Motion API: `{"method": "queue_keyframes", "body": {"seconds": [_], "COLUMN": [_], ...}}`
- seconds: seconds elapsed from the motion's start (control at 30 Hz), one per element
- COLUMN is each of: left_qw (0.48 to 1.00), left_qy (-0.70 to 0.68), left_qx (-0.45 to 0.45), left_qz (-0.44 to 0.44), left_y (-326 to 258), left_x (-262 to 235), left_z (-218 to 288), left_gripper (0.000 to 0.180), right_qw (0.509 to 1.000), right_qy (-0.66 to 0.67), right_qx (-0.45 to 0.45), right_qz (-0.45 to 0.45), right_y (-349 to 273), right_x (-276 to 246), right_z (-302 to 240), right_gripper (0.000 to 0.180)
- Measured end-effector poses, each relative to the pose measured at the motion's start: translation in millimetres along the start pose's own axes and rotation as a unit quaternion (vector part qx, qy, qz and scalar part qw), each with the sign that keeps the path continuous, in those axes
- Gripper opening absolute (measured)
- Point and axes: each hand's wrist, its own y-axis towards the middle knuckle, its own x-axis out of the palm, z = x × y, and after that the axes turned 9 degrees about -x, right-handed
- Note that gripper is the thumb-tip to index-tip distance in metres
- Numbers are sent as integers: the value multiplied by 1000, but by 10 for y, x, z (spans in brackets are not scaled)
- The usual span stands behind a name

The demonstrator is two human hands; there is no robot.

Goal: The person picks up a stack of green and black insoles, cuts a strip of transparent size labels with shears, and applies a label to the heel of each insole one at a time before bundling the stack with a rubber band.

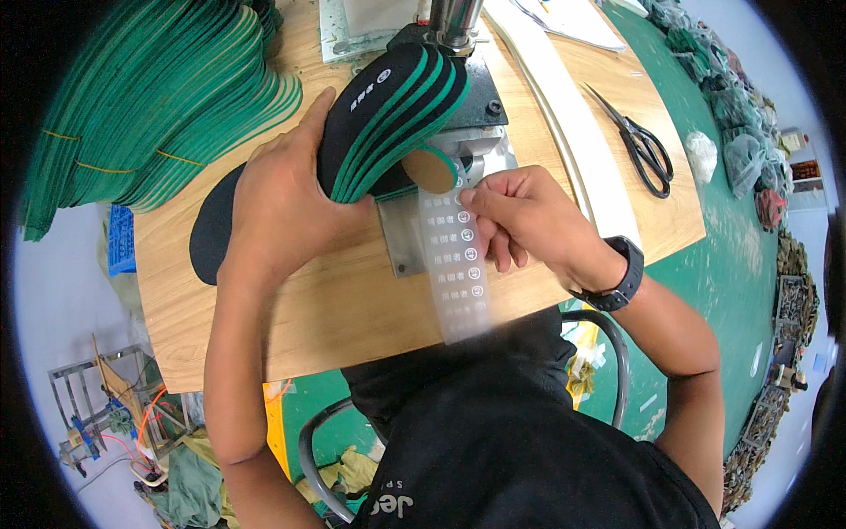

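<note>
My left hand (286,198) is closed around a small stack of black insoles (366,123) with green edges, tilted up at the base of a metal press (483,97). A tan rounded piece (429,170) shows at the lower edge of the stack; I cannot tell what it belongs to. Between thumb and fingers, my right hand (524,212) pinches a clear strip of white printed transfer labels (454,264) just below that piece. The strip hangs down over the table's near edge, its lower end blurred. Left of my left wrist, a black insole end (214,229) lies on the wood.
A big pile of green insoles (159,106), banded with yellow ties, fills the far left of the wooden table (317,326). Black scissors (648,150) lie at the right, beside a long white band (564,123). Plastic bags (745,115) line the green floor beyond.
</note>
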Motion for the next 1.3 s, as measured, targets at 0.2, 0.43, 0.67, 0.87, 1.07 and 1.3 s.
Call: {"method": "queue_keyframes", "body": {"seconds": [0.2,0.43,0.67,0.87,1.07,1.3], "left_qw": [998,999,998,968,956,954], "left_qy": [19,30,-35,-244,-278,-281], "left_qx": [56,45,-27,-38,-45,-36], "left_qz": [20,-5,-39,36,85,98], "left_y": [9,11,6,-67,-67,-67], "left_x": [72,29,-82,-127,-160,-132], "left_z": [-71,20,79,-87,-241,-273], "left_gripper": [96,90,78,33,20,22], "right_qw": [1000,999,978,993,999,999], "right_qy": [7,17,164,90,11,3], "right_qx": [-6,-41,-85,-62,-24,-31], "right_qz": [-10,10,98,38,25,30], "right_y": [17,-2,-166,-18,90,102], "right_x": [-13,-13,-113,-80,-30,-13], "right_z": [51,66,274,175,58,43], "right_gripper": [28,26,21,24,27,29]}}
